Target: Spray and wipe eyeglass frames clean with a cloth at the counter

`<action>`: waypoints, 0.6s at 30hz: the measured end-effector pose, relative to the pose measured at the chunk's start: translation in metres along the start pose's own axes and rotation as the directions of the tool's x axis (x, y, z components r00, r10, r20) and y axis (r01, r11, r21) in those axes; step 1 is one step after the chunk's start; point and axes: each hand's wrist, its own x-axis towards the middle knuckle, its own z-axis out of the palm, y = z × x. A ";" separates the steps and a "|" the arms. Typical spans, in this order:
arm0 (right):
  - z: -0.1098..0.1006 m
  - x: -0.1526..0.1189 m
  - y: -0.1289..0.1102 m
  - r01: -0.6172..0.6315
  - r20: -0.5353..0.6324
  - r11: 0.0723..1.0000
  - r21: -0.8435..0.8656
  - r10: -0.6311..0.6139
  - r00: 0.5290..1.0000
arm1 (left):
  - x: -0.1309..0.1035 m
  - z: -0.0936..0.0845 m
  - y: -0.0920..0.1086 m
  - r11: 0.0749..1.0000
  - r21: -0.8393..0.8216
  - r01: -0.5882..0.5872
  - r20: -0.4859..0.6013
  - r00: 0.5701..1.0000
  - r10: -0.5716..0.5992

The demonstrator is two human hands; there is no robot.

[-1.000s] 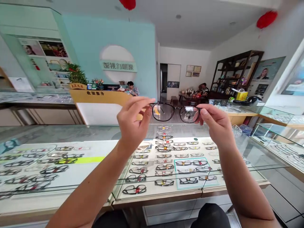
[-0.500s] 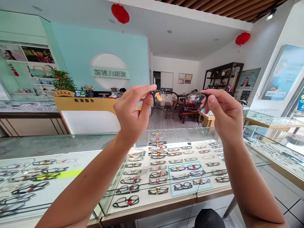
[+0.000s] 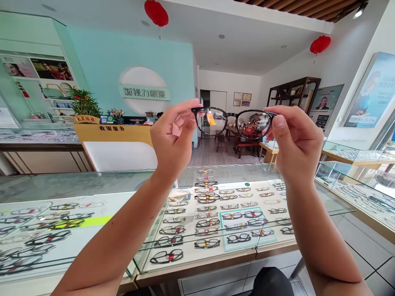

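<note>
One teal wall (image 3: 101, 61) stands at the back. Before it runs one glass-topped table (image 3: 216, 264), with rows of frames (image 3: 207, 222) inside, too many and too crossed by reflections to count in full. Past its far edge are one yellow-and-white desk (image 3: 126, 154), toward the left, and one dark shelf (image 3: 286, 97), toward the right. One plant (image 3: 86, 103) stands at the desk's left end, and two red lanterns (image 3: 156, 13) hang overhead. Near the table's front edge, one teal-bordered sheet (image 3: 245, 246) bears six frames, two to a row.

Both arms reach forward over the table. The left forearm slants up from the lower left; the left hand (image 3: 174, 142) is raised, thumb toward the viewer, index finger stretched along the top. Its grip pinches one end of the glasses (image 3: 232, 114) between thumb and index finger. The right forearm rises more steeply; the right hand (image 3: 298, 144) has its thumb in front and its fingers bent behind, its grip pinching the other end.

That single pair, with two lenses, hangs nearly level in the air between the hands, seen above the table's far edge. One orange sticker (image 3: 211, 118) shows on its left lens.
</note>
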 end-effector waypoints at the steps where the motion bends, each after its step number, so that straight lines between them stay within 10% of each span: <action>1: 0.001 0.000 -0.001 0.000 -0.007 1.000 -0.003 0.000 1.000 | 0.000 0.001 0.001 0.999 -0.027 0.030 -0.002 1.000 -0.030; 9: 0.006 -0.007 0.013 -0.111 -0.023 0.988 0.111 0.115 0.993 | -0.008 0.003 0.008 0.930 -0.166 0.329 -0.058 0.938 -0.343; 18: 0.013 -0.015 0.023 -0.198 -0.018 0.967 0.161 0.203 0.979 | -0.015 0.010 0.010 0.925 -0.185 0.331 -0.117 0.927 -0.356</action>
